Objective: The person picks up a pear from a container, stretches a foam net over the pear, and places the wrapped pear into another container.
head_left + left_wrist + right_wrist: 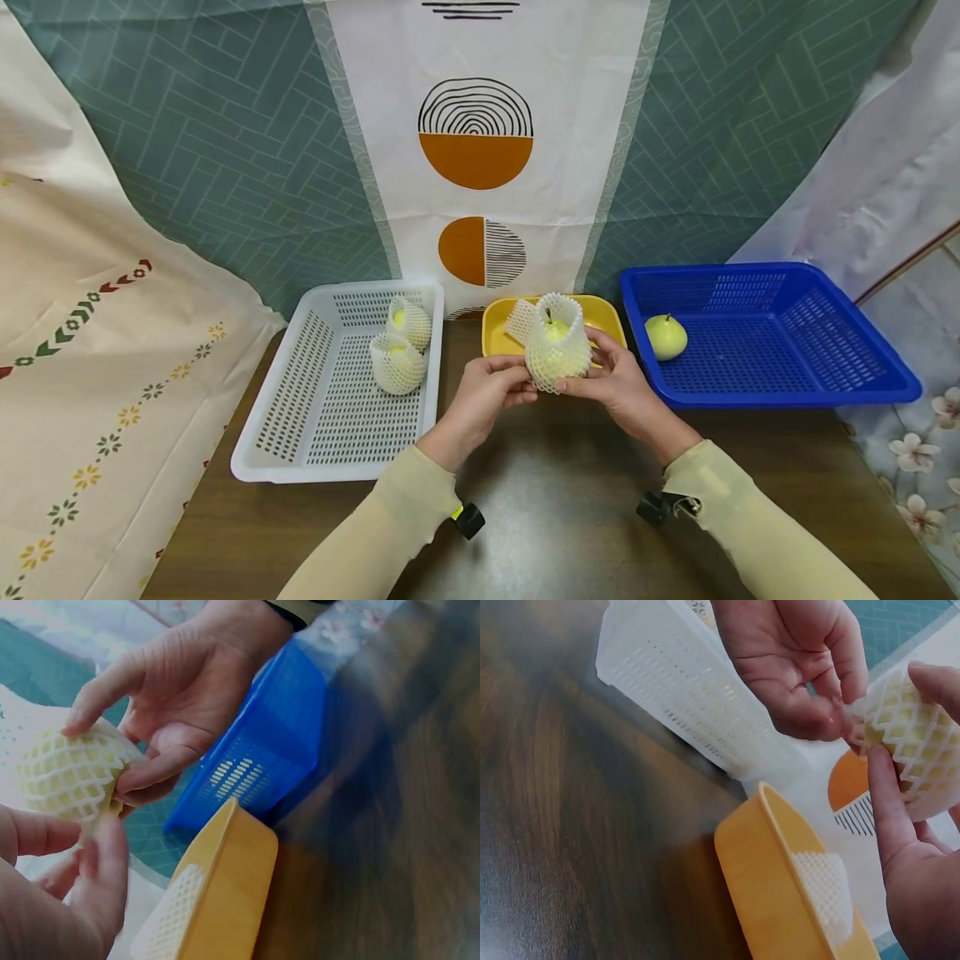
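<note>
A yellow-green pear (pixel 556 330) in a white foam net (pixel 555 360) is held up in front of the yellow tray, its stem showing at the net's open top. My right hand (pixel 617 385) grips the netted pear, thumb and fingers spread round its side. With bent fingertips my left hand (pixel 489 392) pinches the lower edge of the net, drawn out below the pear in the right wrist view. Another foam net (pixel 826 889) lies flattened in the yellow tray (pixel 739 862); no pear shows in it.
On the left, a white basket (pixel 262 433) holds two netted pears (pixel 397 367). On the right, a blue basket (pixel 787 398) contains one bare pear (pixel 666 337). The brown wooden table (pixel 558 500) lies under everything, with a patterned cloth (pixel 472 200) hanging behind.
</note>
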Demonstrator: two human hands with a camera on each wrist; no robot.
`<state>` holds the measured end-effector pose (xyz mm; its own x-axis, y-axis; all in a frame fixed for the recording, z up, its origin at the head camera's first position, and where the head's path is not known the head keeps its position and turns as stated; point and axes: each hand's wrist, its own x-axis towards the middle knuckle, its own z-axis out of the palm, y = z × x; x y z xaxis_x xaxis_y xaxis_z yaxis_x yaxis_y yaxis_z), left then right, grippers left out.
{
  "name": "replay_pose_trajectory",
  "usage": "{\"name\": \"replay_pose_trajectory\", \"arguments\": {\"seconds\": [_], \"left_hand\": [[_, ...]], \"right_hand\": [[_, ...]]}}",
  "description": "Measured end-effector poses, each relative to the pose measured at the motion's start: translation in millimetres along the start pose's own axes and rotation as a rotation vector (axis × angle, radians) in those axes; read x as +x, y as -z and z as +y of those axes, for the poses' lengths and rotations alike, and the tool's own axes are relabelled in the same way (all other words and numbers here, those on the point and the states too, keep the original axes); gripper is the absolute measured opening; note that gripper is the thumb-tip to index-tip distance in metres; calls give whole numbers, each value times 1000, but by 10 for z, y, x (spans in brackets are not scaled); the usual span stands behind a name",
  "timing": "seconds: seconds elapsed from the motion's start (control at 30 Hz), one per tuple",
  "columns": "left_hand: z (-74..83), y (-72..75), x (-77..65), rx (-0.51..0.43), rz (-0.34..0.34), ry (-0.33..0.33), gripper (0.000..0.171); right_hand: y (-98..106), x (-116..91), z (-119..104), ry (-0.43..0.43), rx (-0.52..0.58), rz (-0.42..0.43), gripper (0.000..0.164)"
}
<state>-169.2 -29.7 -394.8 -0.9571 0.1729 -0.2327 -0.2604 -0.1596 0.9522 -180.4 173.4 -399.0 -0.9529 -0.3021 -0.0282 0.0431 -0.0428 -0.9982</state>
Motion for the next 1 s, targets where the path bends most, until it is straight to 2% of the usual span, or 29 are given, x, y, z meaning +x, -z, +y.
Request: {"name": "replay_pose_trajectory", "arguments": {"seconds": [0.13,0.2,0.27,0.37,0.47,0.6,0.73,0.87,1.0], "left_hand": [[151,-30,-107,116,-6,-139,44],[247,-54,-171,157,-52,-199,56],[324,-87,-209,178,-109,-228,67],[334,-118,-188,210,-116,-246,71],[221,-95,-79,228,-53,-244,66],[116,-37,28,131,-23,-202,61],[138,-15,31,41,-31,-180,61],[155,-7,37,36,-35,-199,63],[148,5,46,30,-75,-211,63]], "right_hand": [[-22,31,-27,-20,8,39,78],[-37,51,-45,-26,7,62,77],[-51,64,-64,-25,9,68,73],[-79,59,-95,-12,29,22,63],[-114,29,-140,-4,68,-55,59],[-111,7,-167,-7,85,-104,60],[-73,20,-137,-25,30,-78,63],[-68,39,-114,-26,-75,-8,68],[-70,57,-103,-17,-146,64,70]]}}
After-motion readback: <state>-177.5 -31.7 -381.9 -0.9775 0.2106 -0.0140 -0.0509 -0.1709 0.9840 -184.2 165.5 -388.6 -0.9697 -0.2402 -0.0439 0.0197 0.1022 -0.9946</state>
